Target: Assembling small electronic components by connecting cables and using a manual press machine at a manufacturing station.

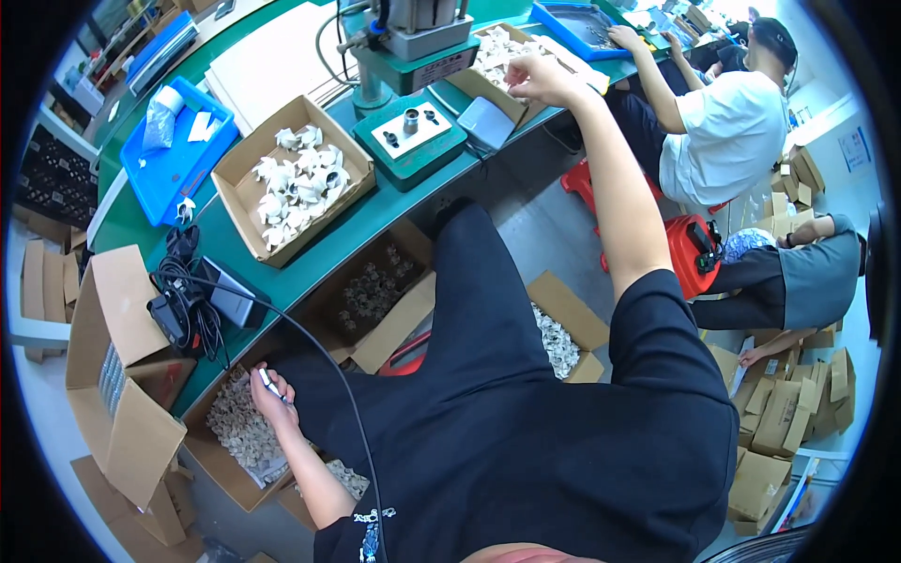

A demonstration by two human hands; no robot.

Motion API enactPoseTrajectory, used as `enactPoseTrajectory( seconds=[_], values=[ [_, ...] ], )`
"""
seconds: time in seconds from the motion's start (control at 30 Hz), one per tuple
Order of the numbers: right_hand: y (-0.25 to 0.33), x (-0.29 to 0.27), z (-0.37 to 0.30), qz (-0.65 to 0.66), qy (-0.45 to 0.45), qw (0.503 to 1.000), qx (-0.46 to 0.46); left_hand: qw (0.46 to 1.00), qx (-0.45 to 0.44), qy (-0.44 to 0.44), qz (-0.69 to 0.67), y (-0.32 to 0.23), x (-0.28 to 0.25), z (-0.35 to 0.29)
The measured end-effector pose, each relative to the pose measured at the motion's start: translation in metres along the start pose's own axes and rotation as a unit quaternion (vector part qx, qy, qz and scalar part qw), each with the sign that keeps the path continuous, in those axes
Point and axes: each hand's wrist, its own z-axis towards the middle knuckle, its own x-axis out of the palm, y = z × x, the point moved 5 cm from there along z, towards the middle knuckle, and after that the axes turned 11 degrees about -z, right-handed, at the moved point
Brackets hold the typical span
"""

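Note:
My left hand (273, 398) is closed round a slim silver, pen-like thing (269, 380), low at the left over an open carton of small pale parts (242, 424). At the top, my right hand (542, 81) reaches over a cardboard box of white parts (497, 54). Its fingers are curled together at the box's near side, and what they hold, if anything, is too small to make out. Between my arms stands a green bench press (413, 58). A round metal fixture (411, 120) sits on its base plate, with nothing visible on top of it.
Left of the press, a cardboard box (246, 211) holds more white parts. Beyond it lies a blue tray (155, 192) with a plastic bag. Black cables and adapters (178, 300) crowd the bench's left end. Two people sit or bend at the right, near a red stool (690, 258).

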Motion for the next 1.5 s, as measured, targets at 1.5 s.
enactPoseTrajectory(
  seconds=[1.5],
  values=[
    [0.166,0.024,-0.03,0.079,-0.392,0.897,-0.189,0.999,0.015,-0.014,-0.049,-0.002,-0.006,0.002]
  ],
)
